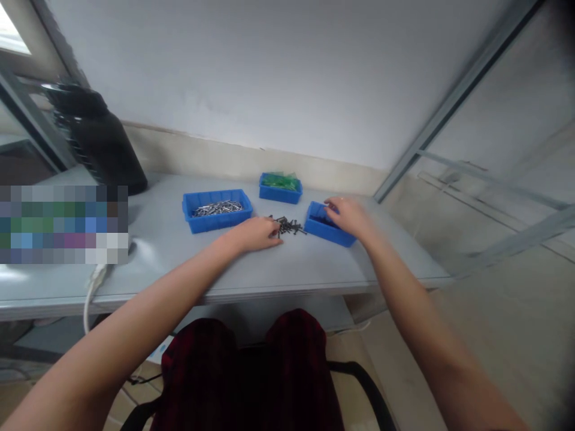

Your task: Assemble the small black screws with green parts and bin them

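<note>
A small pile of black screws (290, 225) lies loose on the grey desk. My left hand (258, 233) rests at the pile's left edge, its fingers bent together among the screws; whatever they pinch is hidden. At the right, my right hand (345, 211) hangs over a blue bin (330, 232), fingers slightly apart and reaching over its rim. Dark contents show faintly inside that bin, partly covered by the hand. Left of the pile stands a longer blue bin (218, 222) holding many thin silver screws or nails.
Behind the pile, a third blue bin (281, 194) holds green plastic pieces. A large black bottle (105, 140) stands at the back left. A white cable (92, 293) hangs over the front edge of the desk (269, 287). Metal frame posts (417, 143) rise at the right.
</note>
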Motion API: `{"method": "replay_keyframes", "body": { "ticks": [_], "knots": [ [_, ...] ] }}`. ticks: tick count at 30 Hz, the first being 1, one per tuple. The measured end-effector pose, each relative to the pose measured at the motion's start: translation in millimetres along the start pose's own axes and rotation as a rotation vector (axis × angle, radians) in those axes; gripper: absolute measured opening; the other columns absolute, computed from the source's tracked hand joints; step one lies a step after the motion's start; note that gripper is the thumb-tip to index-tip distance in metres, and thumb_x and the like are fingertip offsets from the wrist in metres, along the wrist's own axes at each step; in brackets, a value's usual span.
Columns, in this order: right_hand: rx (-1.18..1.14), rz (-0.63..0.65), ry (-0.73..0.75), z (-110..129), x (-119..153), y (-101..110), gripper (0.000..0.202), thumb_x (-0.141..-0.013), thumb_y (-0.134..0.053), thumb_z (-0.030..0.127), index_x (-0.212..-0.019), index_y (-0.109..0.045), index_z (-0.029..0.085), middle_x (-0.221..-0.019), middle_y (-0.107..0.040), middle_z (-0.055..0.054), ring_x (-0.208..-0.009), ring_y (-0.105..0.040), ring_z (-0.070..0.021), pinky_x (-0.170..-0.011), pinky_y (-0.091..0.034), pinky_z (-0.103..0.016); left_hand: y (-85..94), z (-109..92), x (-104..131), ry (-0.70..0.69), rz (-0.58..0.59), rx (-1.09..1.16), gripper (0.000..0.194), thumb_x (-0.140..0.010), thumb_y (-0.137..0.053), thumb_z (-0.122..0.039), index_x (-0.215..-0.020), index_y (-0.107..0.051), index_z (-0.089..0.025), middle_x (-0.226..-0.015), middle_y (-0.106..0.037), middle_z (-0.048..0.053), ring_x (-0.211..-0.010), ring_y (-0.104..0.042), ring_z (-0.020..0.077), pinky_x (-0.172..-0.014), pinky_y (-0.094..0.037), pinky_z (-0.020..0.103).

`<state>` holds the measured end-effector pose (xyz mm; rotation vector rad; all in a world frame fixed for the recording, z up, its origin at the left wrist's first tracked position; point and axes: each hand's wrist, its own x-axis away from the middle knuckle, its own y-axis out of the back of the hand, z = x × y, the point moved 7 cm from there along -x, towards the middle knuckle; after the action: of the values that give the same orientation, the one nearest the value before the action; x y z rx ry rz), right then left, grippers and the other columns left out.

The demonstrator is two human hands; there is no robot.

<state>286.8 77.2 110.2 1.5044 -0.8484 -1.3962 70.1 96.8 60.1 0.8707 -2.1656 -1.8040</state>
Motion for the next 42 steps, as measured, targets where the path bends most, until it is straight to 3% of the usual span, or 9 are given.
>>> {"method": "replay_keyframes", "body": {
  "ticks": [3, 7, 10, 13, 15, 17, 23, 32, 42],
  "knots": [
    [-0.091, -0.064, 0.089, 37.2, -17.7, 0.1, 0.032, -0.094, -0.048, 0.028, -0.116, -0.068, 0.016, -0.108, -0.072, -0.014, -0.098, -0.065, -0.0281, -0.085, -0.048, -0.04, -5.0, 0.7, 0.5, 0.034, 0.019, -0.046, 0.025, -0.09, -0.055, -0.036, -0.082, -0.067, -0.016, -0.083, -0.068, 0.011, -0.072, -0.065, 0.0238, -0.064, -0.047, 0.032],
    [-0.178, -0.073, 0.324, 99.6, -44.5, -16.4, 0.03, -0.094, -0.046, 0.023, -0.114, -0.067, 0.016, -0.111, -0.071, -0.014, -0.105, -0.063, -0.0286, -0.092, -0.048, -0.041, -7.8, -0.2, 2.3, 0.1, 0.059, -0.119, 0.029, -0.094, -0.048, -0.035, -0.093, -0.068, -0.014, -0.095, -0.07, 0.014, -0.083, -0.068, 0.0263, -0.072, -0.051, 0.035],
    [-0.272, -0.114, 0.439, 122.9, -50.1, -30.9, 0.031, -0.095, -0.044, 0.021, -0.116, -0.066, 0.016, -0.114, -0.07, -0.013, -0.108, -0.062, -0.0274, -0.096, -0.047, -0.041, -10.1, 0.5, 3.0, 0.179, 0.087, -0.185, 0.035, -0.096, -0.046, -0.04, -0.099, -0.069, -0.013, -0.1, -0.071, 0.016, -0.091, -0.069, 0.03, -0.076, -0.053, 0.038],
    [-0.404, -0.159, 0.446, 122.6, -43.2, -35.4, 0.032, -0.094, -0.046, 0.021, -0.119, -0.065, 0.016, -0.11, -0.071, -0.012, -0.105, -0.063, -0.0253, -0.094, -0.048, -0.039, -9.4, -0.6, 0.6, 0.178, 0.037, -0.21, 0.035, -0.098, -0.042, -0.035, -0.109, -0.067, -0.013, -0.106, -0.071, 0.015, -0.093, -0.07, 0.0296, -0.077, -0.054, 0.039],
    [-0.497, -0.172, 0.377, 115.3, -38.0, -32.4, 0.031, -0.094, -0.048, 0.024, -0.119, -0.066, 0.018, -0.101, -0.073, -0.009, -0.095, -0.066, -0.0228, -0.087, -0.05, -0.035, -10.9, 0.9, -1.0, 0.169, 0.039, -0.216, 0.033, -0.098, -0.041, -0.029, -0.107, -0.068, -0.012, -0.107, -0.072, 0.015, -0.093, -0.07, 0.0281, -0.077, -0.054, 0.037],
    [-0.539, -0.129, 0.328, 112.8, -34.3, -30.7, 0.031, -0.095, -0.048, 0.025, -0.118, -0.066, 0.019, -0.096, -0.074, -0.007, -0.087, -0.067, -0.0211, -0.081, -0.05, -0.033, -12.4, 2.0, -1.8, 0.138, 0.055, -0.218, 0.031, -0.097, -0.041, -0.026, -0.108, -0.067, -0.013, -0.11, -0.071, 0.014, -0.094, -0.07, 0.0275, -0.078, -0.054, 0.036],
    [-0.503, -0.015, 0.389, 124.3, -31.4, -35.3, 0.03, -0.094, -0.047, 0.024, -0.114, -0.069, 0.02, -0.111, -0.074, -0.007, -0.097, -0.068, -0.022, -0.085, -0.049, -0.033, -5.6, 10.0, 0.3, 0.118, 0.02, -0.141, 0.032, -0.098, -0.042, -0.031, -0.106, -0.068, -0.013, -0.1, -0.073, 0.014, -0.085, -0.07, 0.0265, -0.072, -0.053, 0.035],
    [-0.522, -0.096, 0.347, 116.0, -34.3, -27.2, 0.026, -0.093, -0.047, 0.021, -0.106, -0.07, 0.019, -0.104, -0.073, -0.008, -0.097, -0.065, -0.0232, -0.086, -0.048, -0.035, 18.8, 19.4, 3.6, 0.092, -0.216, 0.114, 0.02, -0.097, -0.045, -0.026, -0.092, -0.061, -0.016, -0.087, -0.069, 0.008, -0.071, -0.061, 0.0177, -0.066, -0.044, 0.029],
    [-0.631, -0.138, 0.353, 116.1, -31.6, -18.7, 0.034, -0.101, -0.04, 0.037, -0.094, -0.068, 0.019, -0.092, -0.071, -0.006, -0.086, -0.063, -0.0198, -0.081, -0.044, -0.031, 43.9, 22.9, 9.3, 0.149, -0.468, 0.154, 0.024, -0.099, -0.046, -0.034, -0.083, -0.054, -0.018, -0.079, -0.062, 0.004, -0.068, -0.053, 0.0154, -0.066, -0.039, 0.028]
  ]
}}
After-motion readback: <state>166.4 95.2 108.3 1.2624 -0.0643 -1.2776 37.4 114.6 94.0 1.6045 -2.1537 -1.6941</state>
